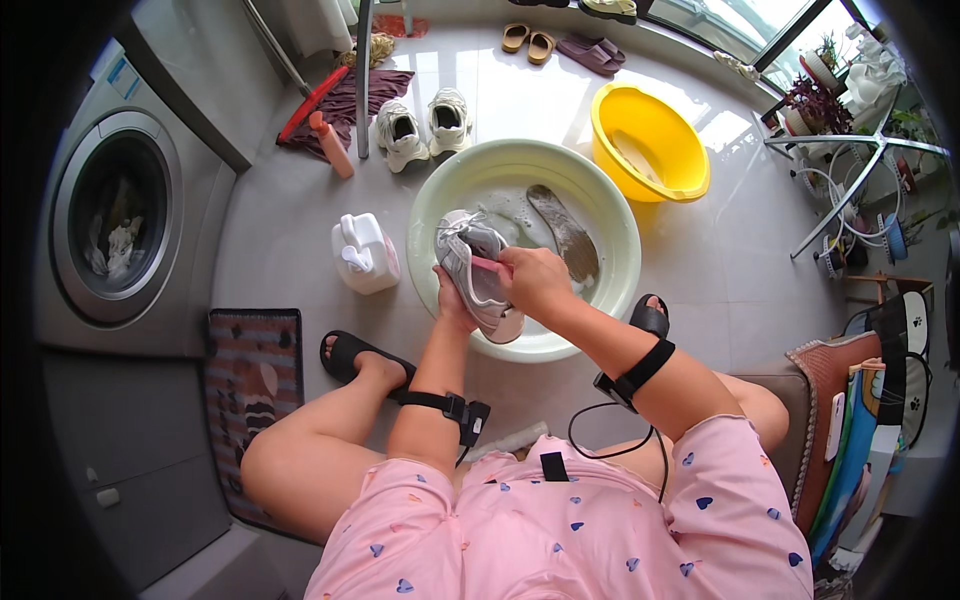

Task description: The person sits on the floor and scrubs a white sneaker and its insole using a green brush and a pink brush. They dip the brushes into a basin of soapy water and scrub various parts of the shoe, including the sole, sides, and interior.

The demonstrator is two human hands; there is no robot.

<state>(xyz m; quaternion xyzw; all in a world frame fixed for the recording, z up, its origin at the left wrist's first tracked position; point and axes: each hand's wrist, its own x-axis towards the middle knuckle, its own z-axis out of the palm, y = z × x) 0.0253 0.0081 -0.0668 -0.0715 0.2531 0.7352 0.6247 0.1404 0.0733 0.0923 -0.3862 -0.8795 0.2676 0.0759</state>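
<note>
My left hand [453, 301] grips a light grey lace-up sneaker [459, 259] by its side, tilted over a pale green basin [626, 262]. My right hand [536, 279] holds a pink-handled brush [486, 263] that reaches into the shoe's opening; its bristles are hidden there. Foamy water [517, 214] lies in the basin. A grey-brown insole [564, 232] rests in it, right of the sneaker.
A white jug [365, 255] stands left of the basin, a yellow basin [651, 142] at its upper right. Beyond are white sneakers [424, 129] and a pink bottle [331, 145]. A washing machine [124, 217] is at left, a metal plant stand [844, 201] at right.
</note>
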